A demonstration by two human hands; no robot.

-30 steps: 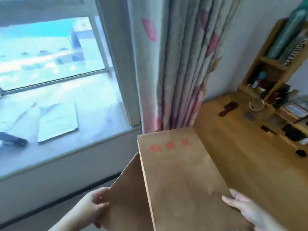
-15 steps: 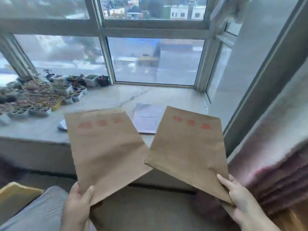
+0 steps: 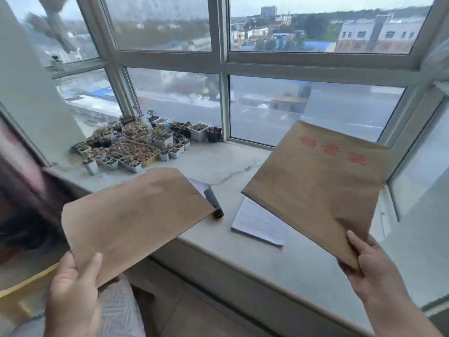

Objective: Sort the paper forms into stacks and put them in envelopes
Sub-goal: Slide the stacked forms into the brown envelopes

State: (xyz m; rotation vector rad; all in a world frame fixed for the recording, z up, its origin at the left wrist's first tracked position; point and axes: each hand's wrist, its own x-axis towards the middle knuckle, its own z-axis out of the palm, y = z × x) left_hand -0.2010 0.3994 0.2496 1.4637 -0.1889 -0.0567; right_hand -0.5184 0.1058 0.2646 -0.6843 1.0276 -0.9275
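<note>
A wide window (image 3: 267, 64) stands behind a pale marble sill (image 3: 218, 171). On the far left part of the sill is a group of small succulent pots (image 3: 143, 144). Above the sill the person holds two brown envelopes, well apart from each other. The right envelope (image 3: 320, 188) (with three red characters near its top) is pinched at its lower corner by the right hand (image 3: 371, 273). The left envelope (image 3: 136, 217) is gripped at its lower edge by the left hand (image 3: 73, 295), thumb on top. Between and under them, a white paper form (image 3: 257, 222) lies flat on the sill. A small dark object (image 3: 215, 203) lies just beside the left envelope; what it is, I cannot tell.
</note>
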